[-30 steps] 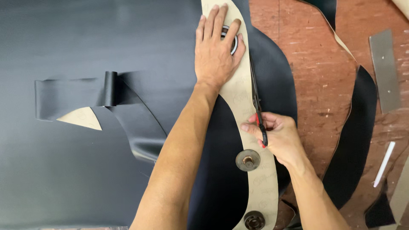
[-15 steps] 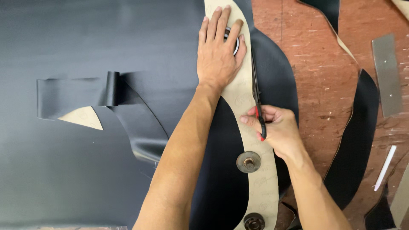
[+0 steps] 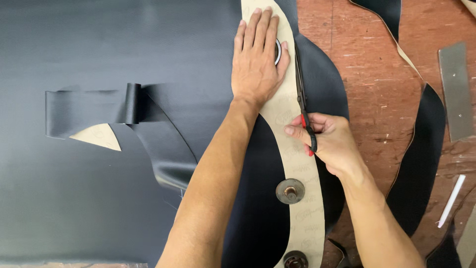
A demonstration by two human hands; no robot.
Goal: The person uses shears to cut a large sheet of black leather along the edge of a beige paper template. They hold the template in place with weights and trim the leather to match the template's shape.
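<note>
Right hand point(image 3: 331, 141) grips scissors point(image 3: 302, 101); left hand point(image 3: 258, 62) flat.

My left hand point(image 3: 258, 64) is flat, palm down, near the top middle of the frame, fingers together and pointing up, thumb out to the right. That forearm runs down to the bottom edge. My right hand point(image 3: 329, 141) sits right of centre, curled in a closed grip, knuckles right, forearm heading bottom right.

The left hand point(image 3: 255, 64) hides most of a round weight point(image 3: 277, 51); the template point(image 3: 297, 164) runs off-frame.
</note>
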